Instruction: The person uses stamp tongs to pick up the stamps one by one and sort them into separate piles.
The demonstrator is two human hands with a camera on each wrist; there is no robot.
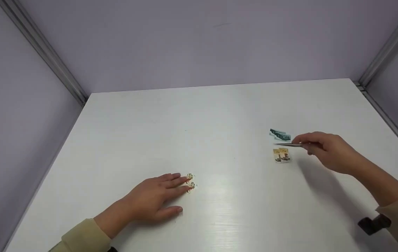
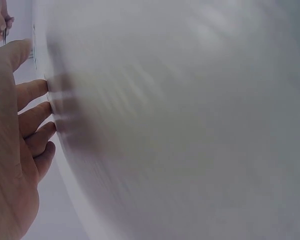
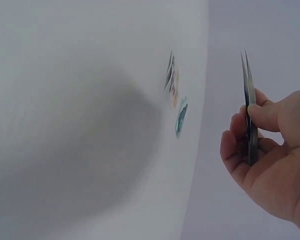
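Note:
My right hand (image 1: 325, 150) pinches metal tweezers (image 1: 287, 144) between thumb and fingers, the tips pointing left and held above the white table (image 1: 220, 112). A teal stamp (image 1: 279, 134) lies just beyond the tips and a yellow stamp (image 1: 282, 155) just in front of them. In the right wrist view the tweezers (image 3: 249, 107) stand clear of the stamps (image 3: 176, 95), nothing between the tips. My left hand (image 1: 153, 199) lies flat on the table, fingers straight, its fingertips touching a small pale stamp (image 1: 190, 181). The left wrist view shows the straight fingers (image 2: 32, 117) against the blurred tabletop.
Lilac walls with metal corner rails (image 1: 45, 52) enclose the table on three sides. A black wrist strap (image 1: 374, 224) shows at my right sleeve. The table edge runs close along the left and right.

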